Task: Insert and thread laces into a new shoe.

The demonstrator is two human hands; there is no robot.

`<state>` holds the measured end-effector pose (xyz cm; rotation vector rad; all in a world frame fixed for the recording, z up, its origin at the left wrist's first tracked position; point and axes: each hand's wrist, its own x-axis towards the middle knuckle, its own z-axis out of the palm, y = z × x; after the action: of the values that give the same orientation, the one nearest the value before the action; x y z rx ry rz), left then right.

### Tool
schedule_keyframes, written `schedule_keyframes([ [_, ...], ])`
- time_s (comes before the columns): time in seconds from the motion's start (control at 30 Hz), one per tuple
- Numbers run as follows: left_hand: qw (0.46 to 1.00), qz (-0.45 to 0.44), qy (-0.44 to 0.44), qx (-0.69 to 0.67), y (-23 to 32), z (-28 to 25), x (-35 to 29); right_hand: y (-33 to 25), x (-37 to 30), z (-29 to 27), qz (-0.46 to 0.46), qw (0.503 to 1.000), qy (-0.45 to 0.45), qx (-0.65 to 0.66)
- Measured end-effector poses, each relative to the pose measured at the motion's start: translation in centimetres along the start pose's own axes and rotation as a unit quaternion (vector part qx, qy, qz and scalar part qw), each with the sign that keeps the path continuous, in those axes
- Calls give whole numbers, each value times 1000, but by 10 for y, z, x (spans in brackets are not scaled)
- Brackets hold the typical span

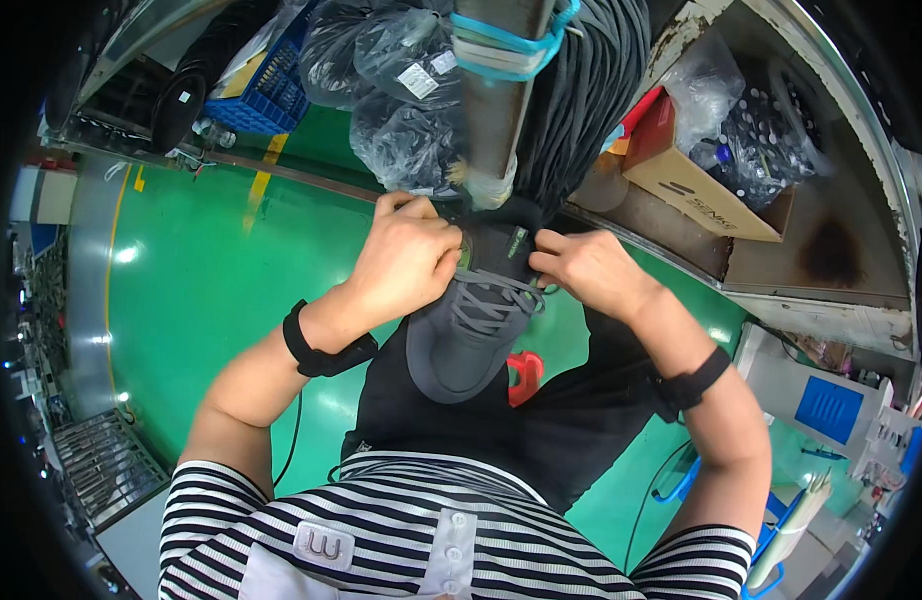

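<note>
A dark grey sneaker rests on my lap with its toe toward me and its opening away. Grey laces criss-cross over its front, and a small green label marks its dark tongue. My left hand is closed at the left side of the upper, beside the tongue. On the opposite side, my right hand pinches the upper edge near the top lace holes, close to a lace. Whether either hand also grips a lace end is hidden by the fingers.
Beyond the shoe, clear plastic bags of dark items and a bundle of dark laces hang by a metal post. A cardboard box sits on the shelf at right. A red object shows below the shoe, above the green floor.
</note>
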<state>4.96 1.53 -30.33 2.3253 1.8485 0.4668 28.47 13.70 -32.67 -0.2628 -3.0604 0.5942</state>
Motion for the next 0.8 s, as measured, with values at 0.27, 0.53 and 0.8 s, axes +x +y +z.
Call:
schedule_keyframes([
  [0.27, 979, -99, -142, -110, -4, 1, 22, 9, 10, 2, 200, 936, -101, 272],
  [0.53, 998, -3, -48, -34, -13, -10, 27, -12, 7, 24, 313, 890, 33, 331],
  [0.8, 941, 145, -234, -196, -49, 1, 51, 9, 32, 4, 318, 868, -193, 328],
])
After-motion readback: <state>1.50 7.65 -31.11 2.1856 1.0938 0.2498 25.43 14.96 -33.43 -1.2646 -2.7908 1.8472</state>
